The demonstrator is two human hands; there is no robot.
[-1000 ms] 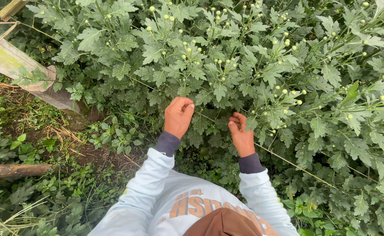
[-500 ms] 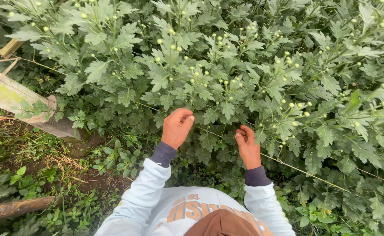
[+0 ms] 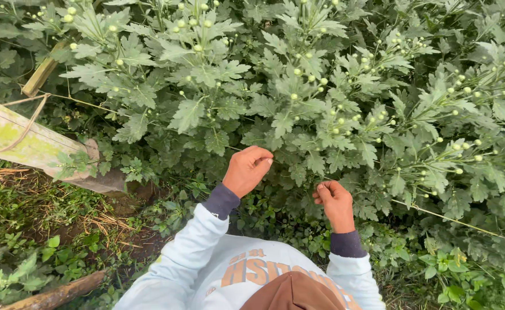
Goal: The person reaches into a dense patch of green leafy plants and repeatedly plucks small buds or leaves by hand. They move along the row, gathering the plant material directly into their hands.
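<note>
Both hands have drawn down and back to the near edge of the chrysanthemum bed [image 3: 321, 97], and the view has shifted so the mossy post [image 3: 28, 143] sits farther off the left hand's side. The left hand [image 3: 247, 170] is curled nearly closed at the lower leaves just above its knuckles. The right hand [image 3: 336, 204] is fisted against foliage; whether either grips a stem cannot be told.

Dense green leafy plants with small round pale buds [image 3: 298, 97] wall off everything ahead, leaves overlapping with hardly a gap between stems. A thin taut string [image 3: 448, 217] crosses low on the right. Left, a slanted mossy wooden post [image 3: 28, 143] blocks; the weedy bare-soil ground [image 3: 114, 229] beside it lies open.
</note>
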